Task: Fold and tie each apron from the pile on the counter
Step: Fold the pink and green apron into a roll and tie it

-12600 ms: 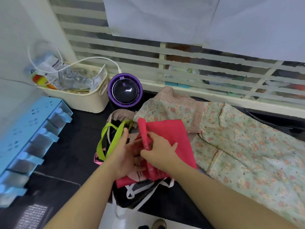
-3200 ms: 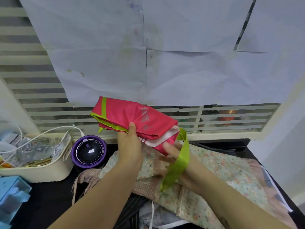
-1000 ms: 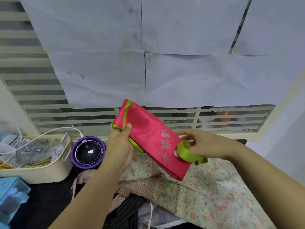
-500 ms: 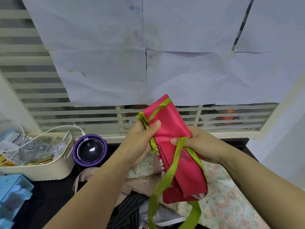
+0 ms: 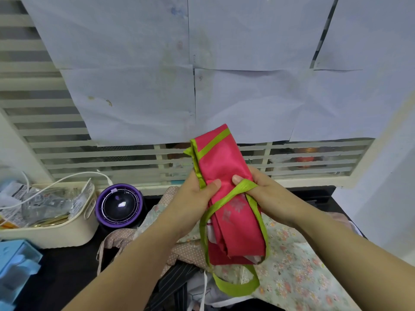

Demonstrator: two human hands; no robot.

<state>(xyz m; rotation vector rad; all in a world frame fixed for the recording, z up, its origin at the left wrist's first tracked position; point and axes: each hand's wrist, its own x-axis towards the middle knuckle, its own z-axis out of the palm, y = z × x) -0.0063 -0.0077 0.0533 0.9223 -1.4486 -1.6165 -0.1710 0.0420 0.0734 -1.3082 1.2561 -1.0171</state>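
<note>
Folded pink apron [image 5: 224, 167]: held upright in the air above the worktop [image 5: 67, 268], in front of a slatted window covered with paper sheets [image 5: 134, 97]. It is folded into a long narrow bundle with green trim at the top end.

Left hand [image 5: 195, 198]: grip clamped on the bundle's left edge, thumb pressed flat on the front face.

Right hand [image 5: 267, 194]: grip clamped on the bundle's right edge, thumb pinning the green strap [image 5: 226, 198] against the fabric.

Green strap: runs diagonally across the front from the right thumb down to the left, drops along the left side, hangs in a loose loop below the bundle and rises up the right side. No knot is visible.

Below the hands: a floral apron [image 5: 298, 272] lies spread on the worktop, with dark striped fabric [image 5: 177, 279] partly under it.

Left side of the worktop: a purple round device [image 5: 119, 205], a cream basket [image 5: 56, 234] of packets beside it, and a blue rack [image 5: 18, 259] at the frame edge.
</note>
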